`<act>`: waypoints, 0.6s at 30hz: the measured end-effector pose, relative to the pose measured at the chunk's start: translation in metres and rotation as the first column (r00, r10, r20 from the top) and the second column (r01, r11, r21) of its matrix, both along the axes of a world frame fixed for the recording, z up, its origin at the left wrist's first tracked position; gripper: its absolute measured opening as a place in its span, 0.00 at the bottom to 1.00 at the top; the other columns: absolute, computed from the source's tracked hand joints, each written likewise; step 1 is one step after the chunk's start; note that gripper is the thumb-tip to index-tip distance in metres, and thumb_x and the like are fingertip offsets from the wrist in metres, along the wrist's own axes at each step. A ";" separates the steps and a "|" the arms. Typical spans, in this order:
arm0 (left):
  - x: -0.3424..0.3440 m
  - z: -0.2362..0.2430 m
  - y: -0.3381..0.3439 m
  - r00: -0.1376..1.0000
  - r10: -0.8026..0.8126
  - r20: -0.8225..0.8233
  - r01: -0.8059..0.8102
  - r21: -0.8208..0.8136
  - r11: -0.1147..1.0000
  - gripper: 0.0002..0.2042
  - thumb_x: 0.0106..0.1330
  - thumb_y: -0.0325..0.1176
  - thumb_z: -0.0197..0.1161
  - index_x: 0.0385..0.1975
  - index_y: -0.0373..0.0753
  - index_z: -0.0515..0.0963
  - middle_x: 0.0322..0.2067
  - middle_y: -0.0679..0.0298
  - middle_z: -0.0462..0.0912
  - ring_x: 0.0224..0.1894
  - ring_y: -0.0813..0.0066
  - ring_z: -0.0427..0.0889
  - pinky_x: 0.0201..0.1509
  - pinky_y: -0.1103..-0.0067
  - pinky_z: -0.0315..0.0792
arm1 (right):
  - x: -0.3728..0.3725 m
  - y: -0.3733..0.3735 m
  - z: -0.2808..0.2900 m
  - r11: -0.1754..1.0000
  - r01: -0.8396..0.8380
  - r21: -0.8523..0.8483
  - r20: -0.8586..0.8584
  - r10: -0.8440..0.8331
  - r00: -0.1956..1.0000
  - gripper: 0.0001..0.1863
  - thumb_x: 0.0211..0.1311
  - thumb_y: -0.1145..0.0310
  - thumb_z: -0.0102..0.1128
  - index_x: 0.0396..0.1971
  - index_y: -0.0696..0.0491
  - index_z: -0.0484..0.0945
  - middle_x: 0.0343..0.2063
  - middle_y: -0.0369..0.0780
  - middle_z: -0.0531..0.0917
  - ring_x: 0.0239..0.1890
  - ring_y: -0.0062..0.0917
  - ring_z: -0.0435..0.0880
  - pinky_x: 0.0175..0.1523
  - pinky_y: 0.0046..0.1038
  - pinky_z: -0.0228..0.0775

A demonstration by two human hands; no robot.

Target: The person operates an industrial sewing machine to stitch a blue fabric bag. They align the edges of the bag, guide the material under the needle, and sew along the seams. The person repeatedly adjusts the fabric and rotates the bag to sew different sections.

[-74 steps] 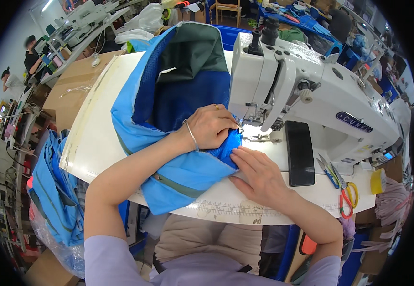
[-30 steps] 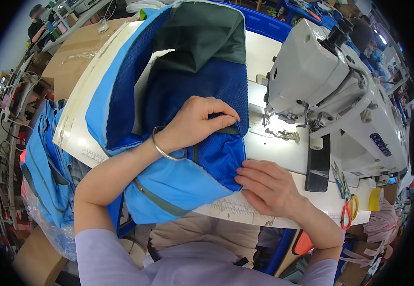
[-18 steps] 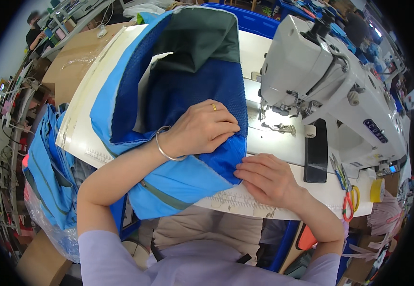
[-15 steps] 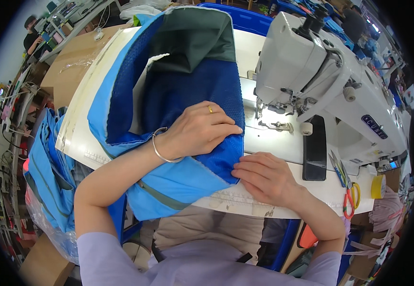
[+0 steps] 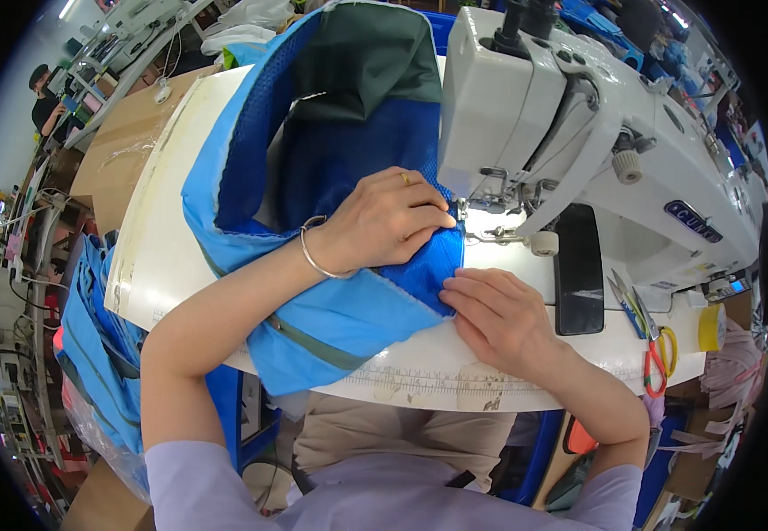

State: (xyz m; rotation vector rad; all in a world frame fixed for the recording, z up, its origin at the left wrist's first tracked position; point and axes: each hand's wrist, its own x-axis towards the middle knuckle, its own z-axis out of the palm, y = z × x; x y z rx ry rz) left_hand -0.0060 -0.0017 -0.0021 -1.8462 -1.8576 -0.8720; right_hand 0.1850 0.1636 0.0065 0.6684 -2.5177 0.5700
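A large sewn piece of blue and green fabric [image 5: 357,133] stands curved open on the machine table, with light-blue outer panels, a dark-blue mesh lining and a dark-green section. My left hand [image 5: 388,221], wearing a ring and a bracelet, bends over the mesh, its fingers closed on the right edge close to the needle. My right hand [image 5: 501,320] pinches the near corner of that edge, fingers together; its thumb is mostly hidden. The edge meets the presser foot [image 5: 464,212] of the white sewing machine [image 5: 570,115]; whether the foot is down I cannot tell.
Right of the needle lies a black phone [image 5: 580,270]. Scissors [image 5: 654,358] with red and yellow handles and a yellow tape roll [image 5: 711,327] are near the table's right end. More light-blue fabric pieces [image 5: 96,354] hang at the left. A person [image 5: 48,102] sits far left.
Both hands have brought the fabric edge right, relative to the machine, up to the presser foot. The earlier gap between edge and needle has closed. The whole view has shifted somewhat.
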 end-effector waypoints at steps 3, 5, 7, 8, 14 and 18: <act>-0.005 0.001 0.000 1.000 -0.011 -0.026 0.011 0.001 1.000 0.10 0.54 0.25 0.71 0.35 0.43 0.88 0.38 0.67 0.88 0.37 0.68 0.84 0.44 0.72 0.79 | -0.002 -0.002 0.002 1.000 0.014 0.016 0.001 -0.014 1.000 0.15 0.50 0.75 0.70 0.41 0.59 0.85 0.45 0.42 0.85 0.51 0.34 0.85 0.55 0.36 0.78; -0.004 -0.001 0.005 1.000 -0.024 -0.002 0.024 0.034 0.999 0.09 0.54 0.25 0.71 0.35 0.43 0.88 0.38 0.67 0.88 0.37 0.68 0.84 0.44 0.72 0.78 | 0.000 -0.001 0.001 1.000 0.018 0.025 0.004 -0.019 1.000 0.16 0.50 0.75 0.70 0.42 0.59 0.84 0.45 0.42 0.85 0.50 0.34 0.85 0.55 0.37 0.78; -0.005 -0.003 0.003 0.999 -0.029 0.015 0.028 0.038 0.999 0.09 0.54 0.25 0.71 0.35 0.44 0.88 0.38 0.67 0.88 0.36 0.68 0.84 0.45 0.72 0.78 | -0.001 -0.001 0.001 1.000 0.006 0.016 0.005 -0.006 1.000 0.16 0.50 0.75 0.70 0.42 0.59 0.84 0.45 0.42 0.85 0.50 0.34 0.85 0.55 0.36 0.79; -0.005 -0.003 0.003 0.999 -0.028 0.021 0.027 0.037 0.999 0.09 0.54 0.25 0.71 0.35 0.44 0.88 0.38 0.66 0.88 0.36 0.68 0.84 0.45 0.72 0.78 | -0.001 0.000 0.002 1.000 0.006 0.017 0.007 -0.006 1.000 0.16 0.50 0.75 0.70 0.42 0.59 0.84 0.45 0.42 0.85 0.50 0.34 0.85 0.55 0.36 0.79; -0.003 -0.001 0.004 1.000 0.011 0.018 -0.011 0.003 1.000 0.10 0.53 0.25 0.72 0.36 0.45 0.88 0.37 0.66 0.88 0.35 0.66 0.83 0.46 0.71 0.78 | -0.004 0.004 -0.003 0.999 0.017 -0.033 -0.012 -0.017 1.000 0.16 0.50 0.75 0.70 0.41 0.58 0.84 0.45 0.42 0.85 0.49 0.35 0.85 0.53 0.36 0.79; -0.001 -0.003 0.004 0.999 0.003 0.037 -0.004 0.027 1.000 0.11 0.53 0.25 0.71 0.36 0.45 0.89 0.36 0.65 0.88 0.35 0.64 0.83 0.46 0.72 0.77 | -0.001 0.002 -0.002 0.999 0.012 -0.030 -0.002 -0.012 1.000 0.16 0.50 0.75 0.70 0.41 0.58 0.84 0.46 0.42 0.85 0.50 0.35 0.85 0.54 0.36 0.79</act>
